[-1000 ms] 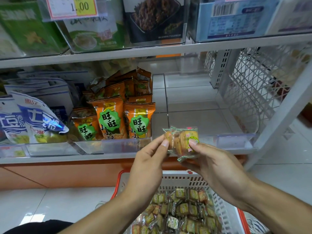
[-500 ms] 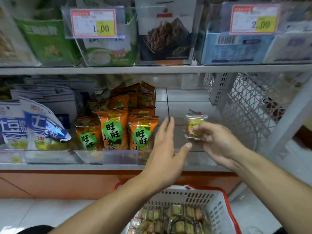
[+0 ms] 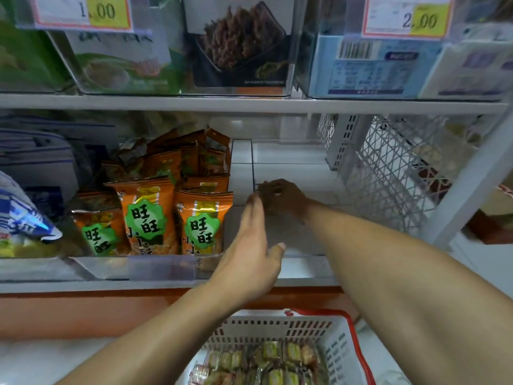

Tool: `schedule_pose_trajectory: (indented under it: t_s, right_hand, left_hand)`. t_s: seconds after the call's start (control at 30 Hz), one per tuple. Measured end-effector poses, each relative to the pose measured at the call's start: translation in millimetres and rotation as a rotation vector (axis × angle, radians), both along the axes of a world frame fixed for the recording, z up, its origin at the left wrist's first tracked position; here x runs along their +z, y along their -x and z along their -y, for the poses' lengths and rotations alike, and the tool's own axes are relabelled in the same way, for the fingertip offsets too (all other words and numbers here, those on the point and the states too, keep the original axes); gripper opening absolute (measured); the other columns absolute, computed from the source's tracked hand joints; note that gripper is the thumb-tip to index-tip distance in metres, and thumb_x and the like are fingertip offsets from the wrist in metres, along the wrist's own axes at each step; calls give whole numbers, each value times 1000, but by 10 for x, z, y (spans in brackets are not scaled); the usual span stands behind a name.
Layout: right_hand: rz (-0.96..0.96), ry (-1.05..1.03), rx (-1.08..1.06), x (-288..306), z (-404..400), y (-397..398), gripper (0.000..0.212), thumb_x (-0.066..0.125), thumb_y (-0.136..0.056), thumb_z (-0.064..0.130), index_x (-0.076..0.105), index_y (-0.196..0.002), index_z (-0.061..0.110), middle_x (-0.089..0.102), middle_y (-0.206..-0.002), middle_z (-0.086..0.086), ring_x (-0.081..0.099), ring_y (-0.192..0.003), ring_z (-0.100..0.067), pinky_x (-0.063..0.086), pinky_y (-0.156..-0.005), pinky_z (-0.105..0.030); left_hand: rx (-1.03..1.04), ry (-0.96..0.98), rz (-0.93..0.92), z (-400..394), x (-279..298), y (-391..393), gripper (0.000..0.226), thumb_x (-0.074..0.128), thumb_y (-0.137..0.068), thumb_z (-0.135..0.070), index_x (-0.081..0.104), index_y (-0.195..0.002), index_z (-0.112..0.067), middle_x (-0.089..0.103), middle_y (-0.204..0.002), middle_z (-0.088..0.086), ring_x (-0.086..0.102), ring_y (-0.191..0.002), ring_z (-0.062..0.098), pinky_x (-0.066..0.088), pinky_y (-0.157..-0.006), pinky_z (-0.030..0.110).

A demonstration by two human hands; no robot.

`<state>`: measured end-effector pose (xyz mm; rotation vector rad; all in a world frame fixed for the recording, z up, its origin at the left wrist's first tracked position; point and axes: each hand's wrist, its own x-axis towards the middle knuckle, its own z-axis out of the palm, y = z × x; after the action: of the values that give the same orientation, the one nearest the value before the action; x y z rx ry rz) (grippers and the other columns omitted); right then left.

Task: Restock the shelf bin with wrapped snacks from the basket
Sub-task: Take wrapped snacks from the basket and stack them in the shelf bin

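My right hand [image 3: 281,200] reaches deep into the clear shelf bin [image 3: 305,258], its fingers curled round a small wrapped snack [image 3: 260,187]; only a sliver of wrapper shows past the fingertips. My left hand [image 3: 249,245] hovers inside the bin's front left, fingers straight and together, holding nothing. Below the shelf sits the white basket with a red rim [image 3: 352,340], and several more wrapped snacks [image 3: 266,359] lie in it.
Orange snack bags [image 3: 150,215] fill the neighbouring bin on the left, with blue-and-white bags [image 3: 25,218] beyond them. A white lattice panel [image 3: 388,173] closes the shelf's right side. The upper shelf edge [image 3: 249,104] hangs just above, carrying bins and price tags.
My right hand has carried the snack from in front of the shelf deep into the bin. My left hand let go of it and moved forward, open, into the bin's front.
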<state>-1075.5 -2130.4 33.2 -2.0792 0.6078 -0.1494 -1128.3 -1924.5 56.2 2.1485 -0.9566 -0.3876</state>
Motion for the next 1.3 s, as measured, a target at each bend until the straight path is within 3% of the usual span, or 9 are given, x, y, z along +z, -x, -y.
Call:
schedule_pose_trajectory:
  t_s: [0.07,0.2,0.4,0.57,0.87,0.97,1.13,1.23,1.3]
  right_hand:
    - [14,228,143,-64,54,-47,17,61,-95,1,58,-108,11,57,-83,1,57,-75,-17,48,-75,-24]
    - [189,-169,58,-83,27,-199,26,38,-101,32,28,-77,25,34,-52,10,46,-39,-8,30,-52,-22]
    - [103,-177,-379,-106,-23,-259,62,63,-94,10,37,-151,9,58,-133,-9,56,-123,-27,46,-104,-34]
    - [152,-323,-361,-122,-82,-303,30,70,-86,-3,68,-115,4,71,-113,-15,68,-104,-31,56,-96,-38]
    - [-80,37,-267,153,-99,-48,54,76,-85,13,57,-134,1,58,-139,-17,59,-125,-31,47,-106,-34]
    - [315,139,-351,504,-425,282,30,63,-89,2,67,-117,10,69,-118,-8,66,-101,-19,47,-80,-7]
    - [1153,544,-312,501,-1021,1249,22,56,-77,-11,66,-79,8,62,-82,1,58,-78,-10,47,-72,-21]
    - [856,446,-428,-294,-1327,1800,20,57,-79,-8,64,-80,10,61,-85,-2,56,-81,-10,48,-73,-23]
    - [215,319,-360,-965,-1487,2142,20,58,-87,3,66,-98,16,63,-109,-2,59,-104,-19,51,-87,-37]
  left_hand:
    - [-9,-1,16,-13,-11,-24,93,55,-102,-36,-17,-160,-30,-19,-167,-20,-11,-139,-14,-8,-111,19]
    - [-31,6,46,-60,-32,-34,96,56,-102,-36,-22,-158,-34,-22,-165,-24,-17,-137,-16,-15,-101,5]
    - [-43,8,45,-70,-25,-21,99,56,-100,-37,-26,-155,-40,-25,-164,-25,-12,-133,-18,-11,-96,2]
    - [-61,0,24,-106,1,-18,111,64,-95,-43,-30,-153,-42,-28,-162,-28,-9,-135,-15,-6,-108,15]
    - [-52,-3,55,-231,82,162,115,69,-92,-42,-28,-155,-40,-35,-157,-32,-5,-148,-5,4,-112,19]
    - [-8,25,102,-315,95,302,111,70,-92,-37,-19,-159,-35,-32,-161,-28,-12,-153,0,6,-120,24]
    - [52,25,219,-488,-122,553,85,62,-95,-18,10,-161,-21,-8,-170,-11,-9,-156,9,3,-123,29]
    - [53,5,198,-583,-410,674,72,61,-89,-5,28,-152,-19,11,-168,-2,7,-156,16,15,-124,33]
    - [25,-93,103,-618,-647,743,72,62,-88,-4,31,-150,-18,22,-163,2,15,-154,20,19,-124,32]
